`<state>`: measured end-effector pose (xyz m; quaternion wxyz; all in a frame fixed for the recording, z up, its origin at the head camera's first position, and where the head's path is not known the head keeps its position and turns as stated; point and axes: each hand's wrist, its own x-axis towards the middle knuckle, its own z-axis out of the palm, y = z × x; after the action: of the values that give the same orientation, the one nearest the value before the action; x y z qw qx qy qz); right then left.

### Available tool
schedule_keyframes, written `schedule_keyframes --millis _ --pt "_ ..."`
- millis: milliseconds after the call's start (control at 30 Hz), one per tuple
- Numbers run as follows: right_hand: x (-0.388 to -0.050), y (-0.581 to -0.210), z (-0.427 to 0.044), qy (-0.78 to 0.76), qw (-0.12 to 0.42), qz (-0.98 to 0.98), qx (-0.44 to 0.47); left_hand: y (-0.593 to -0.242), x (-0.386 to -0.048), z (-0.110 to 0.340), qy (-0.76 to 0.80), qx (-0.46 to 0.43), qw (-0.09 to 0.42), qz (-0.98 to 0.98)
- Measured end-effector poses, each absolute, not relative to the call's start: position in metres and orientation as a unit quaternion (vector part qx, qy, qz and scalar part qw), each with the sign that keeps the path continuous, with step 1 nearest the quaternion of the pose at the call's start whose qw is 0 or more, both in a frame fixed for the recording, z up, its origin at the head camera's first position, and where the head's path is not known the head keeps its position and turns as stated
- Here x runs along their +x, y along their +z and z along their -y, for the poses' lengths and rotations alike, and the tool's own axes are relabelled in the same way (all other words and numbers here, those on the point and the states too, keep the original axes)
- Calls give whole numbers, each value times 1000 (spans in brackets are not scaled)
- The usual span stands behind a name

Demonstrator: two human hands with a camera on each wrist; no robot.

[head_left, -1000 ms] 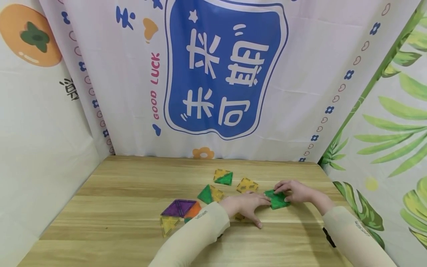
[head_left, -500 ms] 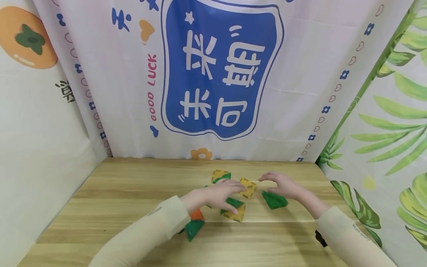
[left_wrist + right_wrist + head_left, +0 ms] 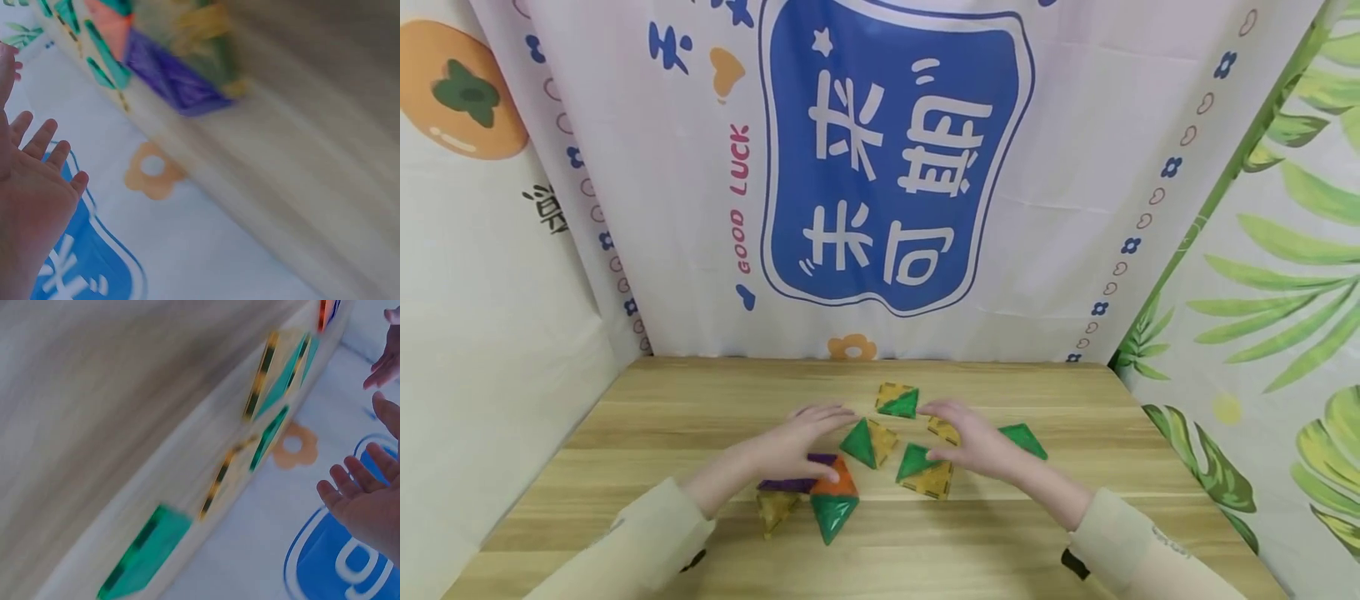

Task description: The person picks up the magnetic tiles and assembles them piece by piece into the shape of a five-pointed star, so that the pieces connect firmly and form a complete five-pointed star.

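Note:
My left hand [image 3: 790, 443] hovers with fingers spread over the left cluster of translucent tiles. That cluster has a purple tile [image 3: 784, 485], an orange triangle [image 3: 842, 479], a teal green triangle [image 3: 833, 517] and a yellow tile [image 3: 775, 506]. My right hand [image 3: 981, 443] is held above the table, fingers apart, holding nothing. It partly hides a yellow tile [image 3: 942, 429]. Near it lie a green and yellow pair [image 3: 927, 482] and a lone green tile [image 3: 1024, 439]. Two more green and yellow pairs lie between the hands, one with a green triangle [image 3: 859, 444], one with another green triangle [image 3: 901, 405].
The wooden table [image 3: 700, 400] meets a white printed curtain [image 3: 1075, 167] at its back edge. Cloth hangings also stand at the left [image 3: 497, 333] and right, the latter a leaf-printed cloth [image 3: 1285, 292].
My left hand has moved left, away from the right-hand tiles to the left cluster. My right hand has let go of the green tile and moved left.

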<state>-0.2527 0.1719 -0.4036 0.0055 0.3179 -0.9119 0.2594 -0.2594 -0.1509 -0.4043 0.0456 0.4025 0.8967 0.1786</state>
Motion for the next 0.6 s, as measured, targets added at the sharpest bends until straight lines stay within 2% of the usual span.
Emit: schedule_keyframes --millis 167,367,467,600 --pt "-235 -413 -138 282 -18 904 321 -419 -245 185 185 380 31 -906" --pt "-222 -425 -103 293 -81 895 327 -438 -240 218 198 379 23 -904" --pt "-222 -429 -92 287 -107 895 324 -445 -241 226 215 375 32 -901" --pt "-226 -439 -81 273 -115 895 333 -450 -244 229 221 379 48 -897"
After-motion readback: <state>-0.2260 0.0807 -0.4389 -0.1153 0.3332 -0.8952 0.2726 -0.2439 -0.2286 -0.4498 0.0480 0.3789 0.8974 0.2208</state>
